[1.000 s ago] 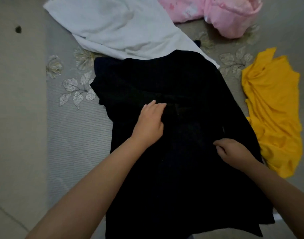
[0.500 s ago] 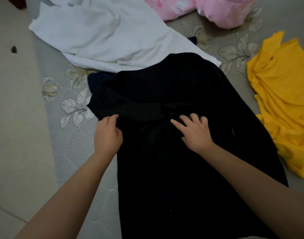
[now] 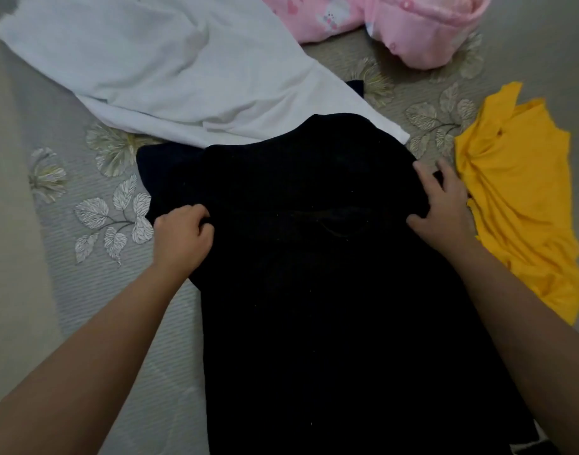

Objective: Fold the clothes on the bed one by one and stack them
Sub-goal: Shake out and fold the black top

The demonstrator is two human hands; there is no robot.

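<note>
Black knit garment [image 3: 330, 274] is spread lengthwise down the middle of the grey bed cover with pale leaf and flower print [image 3: 94, 290]; its near end runs out of view at the bottom edge.

Left hand [image 3: 182, 238] is curled at the garment's left edge, fingers bunched round a fold of black fabric there. Right hand [image 3: 444, 208] is placed on the garment's upper right edge; fingers are spread and bent, with black cloth seen between thumb and fingers, so a grip on the edge is read.

Far edge of the black garment is overlapped with the crumpled white cloth [image 3: 170, 70], which is laid across the upper left. A dark navy corner [image 3: 355, 87] is seen just past the white cloth's right hem; what it belongs to cannot be told.

Pink printed fleece garment [image 3: 422, 31] is heaped at the top, cut off by the frame, well apart from the black one. Bright yellow thin-fabric shirt [image 3: 514, 205] is laid loosely to the right, its left edge just beside the right hand; whether it touches the black garment cannot be told.

Bare cover is seen along the garment's left side, from the left hand down to the bottom edge. On the right, only a narrow strip of cover is left between black and yellow.
</note>
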